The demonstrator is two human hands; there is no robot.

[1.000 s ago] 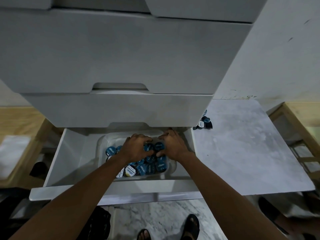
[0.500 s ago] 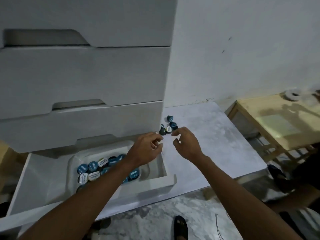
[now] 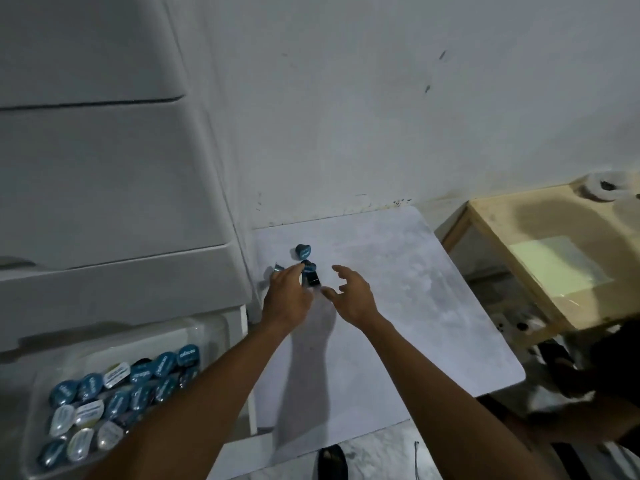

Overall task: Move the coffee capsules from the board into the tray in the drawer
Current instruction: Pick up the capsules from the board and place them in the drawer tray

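A small cluster of coffee capsules (image 3: 304, 251) sits near the back left corner of the pale marbled board (image 3: 408, 306), close to the white wall (image 3: 346, 98) and the side of the white drawer unit (image 3: 104, 185). They are dark teal pods with round foil lids; one at the back of the cluster shows its lid with pale lettering, another lies dark and partly hidden behind my fingers, and a third peeks out at the left edge of my hand.

My left hand (image 3: 285, 296) reaches forward over the cluster, palm down, fingers extended and touching the nearest pods. Whether it has hold of one I cannot tell, since the fingers cover them. My right hand (image 3: 349, 292) hovers just beside the cluster, to its right, spread wide with fingers curled like a claw and nothing in it. Both of my bare forearms stretch up from the bottom of the frame, and they throw a shadow on the board.

At lower left, the open drawer (image 3: 242, 341) holds the clear tray (image 3: 31, 410), already crowded with capsules lying lids up, most teal, several silver-white. They are packed edge to edge in rough rows.

A light wooden bench (image 3: 519, 244) stands to the right of the board, well apart from the pods.
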